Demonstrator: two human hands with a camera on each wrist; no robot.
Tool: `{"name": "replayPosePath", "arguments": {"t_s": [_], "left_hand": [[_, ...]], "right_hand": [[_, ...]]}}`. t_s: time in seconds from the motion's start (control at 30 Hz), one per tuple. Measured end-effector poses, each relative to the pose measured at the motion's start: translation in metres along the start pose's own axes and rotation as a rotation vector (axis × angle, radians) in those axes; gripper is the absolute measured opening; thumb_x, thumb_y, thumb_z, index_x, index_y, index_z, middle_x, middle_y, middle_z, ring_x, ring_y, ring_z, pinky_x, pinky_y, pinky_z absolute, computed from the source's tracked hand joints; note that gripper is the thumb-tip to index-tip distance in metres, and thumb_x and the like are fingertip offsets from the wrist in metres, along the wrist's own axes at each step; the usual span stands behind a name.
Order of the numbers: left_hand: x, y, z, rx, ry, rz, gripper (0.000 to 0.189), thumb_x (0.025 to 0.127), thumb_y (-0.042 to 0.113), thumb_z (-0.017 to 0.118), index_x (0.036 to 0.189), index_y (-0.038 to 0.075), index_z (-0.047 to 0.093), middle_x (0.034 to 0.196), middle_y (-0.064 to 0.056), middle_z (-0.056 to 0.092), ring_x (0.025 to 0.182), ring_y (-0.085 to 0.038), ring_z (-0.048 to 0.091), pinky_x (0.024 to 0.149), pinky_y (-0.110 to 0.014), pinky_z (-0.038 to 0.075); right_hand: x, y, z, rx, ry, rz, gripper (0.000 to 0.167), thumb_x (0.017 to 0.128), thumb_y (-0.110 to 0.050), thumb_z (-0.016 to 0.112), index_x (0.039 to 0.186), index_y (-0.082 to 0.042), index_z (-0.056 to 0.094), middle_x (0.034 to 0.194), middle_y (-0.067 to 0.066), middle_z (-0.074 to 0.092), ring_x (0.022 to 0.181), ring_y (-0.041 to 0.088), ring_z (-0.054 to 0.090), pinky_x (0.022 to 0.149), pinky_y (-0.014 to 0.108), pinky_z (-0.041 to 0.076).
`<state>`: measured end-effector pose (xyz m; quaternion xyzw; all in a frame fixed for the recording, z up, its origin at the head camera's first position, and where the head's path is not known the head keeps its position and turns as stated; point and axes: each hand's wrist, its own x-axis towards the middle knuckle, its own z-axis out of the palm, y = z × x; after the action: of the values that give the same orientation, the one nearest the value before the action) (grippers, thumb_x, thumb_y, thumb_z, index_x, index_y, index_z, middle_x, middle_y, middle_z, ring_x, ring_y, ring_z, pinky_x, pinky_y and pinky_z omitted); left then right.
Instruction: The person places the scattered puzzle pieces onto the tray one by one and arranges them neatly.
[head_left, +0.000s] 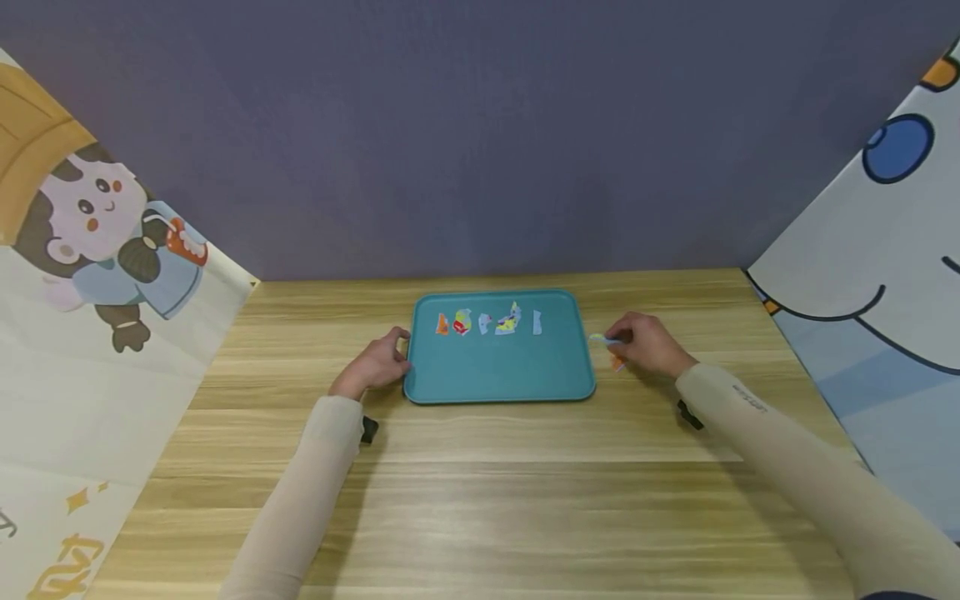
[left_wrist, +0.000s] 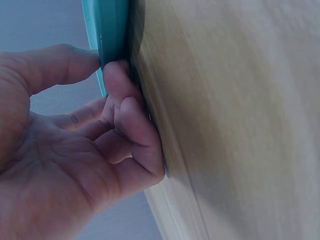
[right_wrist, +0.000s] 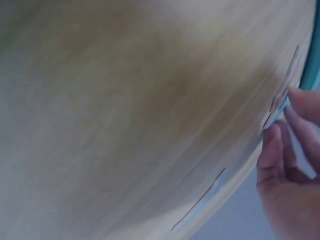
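A teal tray (head_left: 498, 379) lies on the wooden table. My left hand (head_left: 378, 362) grips its left rim, thumb over the edge and curled fingers below, as the left wrist view shows of the rim (left_wrist: 112, 32). Just past the tray's right side, my right hand (head_left: 648, 343) pinches a thin, light-blue picture piece (head_left: 606, 339) between thumb and fingers. An orange-printed piece (head_left: 618, 364) lies on the table under that hand. Across the tray's upper half runs a row of irregular printed pieces, among them an orange one (head_left: 442, 324), a red-and-yellow one (head_left: 462, 323) and a narrow pale one (head_left: 537, 323).
The right wrist view shows another flat piece with a light-blue edge (right_wrist: 200, 200) on the wooden table (head_left: 480, 500). A dark blue-grey panel (head_left: 480, 142) rises behind the table. Cartoon-printed panels stand at the left (head_left: 90, 400) and right (head_left: 862, 275).
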<state>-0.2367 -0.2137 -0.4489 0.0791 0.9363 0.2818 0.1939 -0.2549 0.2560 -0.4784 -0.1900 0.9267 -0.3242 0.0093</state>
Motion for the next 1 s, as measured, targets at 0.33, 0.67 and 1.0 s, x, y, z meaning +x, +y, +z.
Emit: {"name": "replayPosePath", "arguments": {"t_s": [0.33, 0.67, 1.0], "left_hand": [[-0.002, 0.002, -0.001, -0.004, -0.002, -0.016, 0.056, 0.09, 0.012, 0.058, 0.139, 0.005, 0.032, 0.103, -0.016, 0.062, 0.088, -0.025, 0.058, 0.076, -0.039, 0.046], [-0.001, 0.001, 0.0, -0.011, -0.01, -0.018, 0.056, 0.09, 0.012, 0.057, 0.139, 0.006, 0.032, 0.104, -0.016, 0.061, 0.086, -0.024, 0.058, 0.075, -0.038, 0.047], [0.0, 0.0, 0.0, -0.01, -0.016, -0.023, 0.056, 0.091, 0.013, 0.057, 0.14, 0.007, 0.031, 0.105, -0.015, 0.061, 0.086, -0.024, 0.058, 0.073, -0.037, 0.046]], "right_hand": [[0.007, -0.005, -0.007, -0.009, 0.006, 0.158, 0.022, 0.084, -0.01, 0.07, 0.099, 0.006, 0.067, 0.094, 0.019, 0.059, 0.083, 0.03, 0.058, 0.075, 0.043, 0.047], [0.012, 0.0, -0.021, -0.013, -0.149, 0.0, 0.036, 0.078, -0.006, 0.076, 0.112, 0.003, 0.065, 0.104, 0.016, 0.061, 0.094, 0.031, 0.058, 0.082, 0.047, 0.046], [0.014, 0.005, -0.016, -0.008, -0.203, -0.043, 0.033, 0.077, 0.001, 0.074, 0.109, 0.003, 0.066, 0.105, 0.014, 0.059, 0.097, 0.032, 0.057, 0.085, 0.047, 0.045]]}}
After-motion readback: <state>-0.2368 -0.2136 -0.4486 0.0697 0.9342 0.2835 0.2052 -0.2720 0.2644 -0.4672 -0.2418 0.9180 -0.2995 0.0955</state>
